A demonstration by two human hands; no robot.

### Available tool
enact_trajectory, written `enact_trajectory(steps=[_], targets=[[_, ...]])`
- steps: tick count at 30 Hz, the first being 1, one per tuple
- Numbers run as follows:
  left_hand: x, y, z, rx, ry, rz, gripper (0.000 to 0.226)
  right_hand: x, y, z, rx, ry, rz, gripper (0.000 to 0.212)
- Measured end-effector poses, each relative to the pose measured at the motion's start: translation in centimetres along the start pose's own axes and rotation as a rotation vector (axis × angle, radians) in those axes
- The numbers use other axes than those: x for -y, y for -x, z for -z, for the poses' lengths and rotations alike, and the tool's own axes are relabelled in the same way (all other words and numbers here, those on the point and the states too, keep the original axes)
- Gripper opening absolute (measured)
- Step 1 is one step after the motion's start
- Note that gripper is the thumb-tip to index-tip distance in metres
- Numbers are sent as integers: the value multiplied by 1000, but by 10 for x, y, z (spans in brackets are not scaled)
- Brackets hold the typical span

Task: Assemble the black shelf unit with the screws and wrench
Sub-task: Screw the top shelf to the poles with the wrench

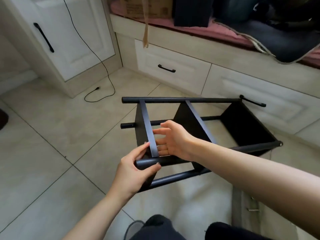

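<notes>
down on the tile floor (pixel 52 135) the black shelf unit (pixel 190 122) lies on its side. left hand (pixel 131 172) grips the near tube's end (pixel 147 163), probably steadying it, while the right hand (pixel 173 141) reaches in, fingers loose, grasping nothing, behind the flat crossbar (pixel 149 129). no screws or wrench visible.

Faint print on the cardboard box (pixel 147 6) on the bench is too blurred to read

A black cable (pixel 97 58) trails down the white cabinet (pixel 69 40) onto the tiled floor (pixel 43 144); a cardboard box (pixel 147 6) sits on the bench (pixel 173 40).
</notes>
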State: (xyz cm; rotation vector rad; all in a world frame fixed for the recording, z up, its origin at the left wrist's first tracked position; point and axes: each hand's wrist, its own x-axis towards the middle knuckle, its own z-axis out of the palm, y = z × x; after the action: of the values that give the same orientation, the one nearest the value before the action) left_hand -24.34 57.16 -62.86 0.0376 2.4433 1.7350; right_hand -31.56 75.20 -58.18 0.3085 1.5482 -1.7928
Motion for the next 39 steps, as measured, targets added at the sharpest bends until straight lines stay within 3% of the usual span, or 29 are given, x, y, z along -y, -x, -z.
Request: enact_trajectory(steps=[6,13,17,22,27,33,39], targets=[[52,19,-14,74,-81,146,79,-60,-25,-3,1,-17,-114,54],[78,29,-32,141,-300,168,73,-105,-36,3,-9,-131,-185,60],[81,28,-40,128,-334,144,71,-112,-38,10,-82,-177,-147,45],[82,28,-48,118,-351,154,69,-119,-22,30,-176,-33,-34,34],[83,28,-49,126,-359,155,71,-118,21,66,-242,-95,47,27],[88,28,-49,120,-405,161,71,-133,90,139,-501,-76,74,22],[90,30,-53,104,-403,172,69,-181,121,185,-740,179,-125,14]])
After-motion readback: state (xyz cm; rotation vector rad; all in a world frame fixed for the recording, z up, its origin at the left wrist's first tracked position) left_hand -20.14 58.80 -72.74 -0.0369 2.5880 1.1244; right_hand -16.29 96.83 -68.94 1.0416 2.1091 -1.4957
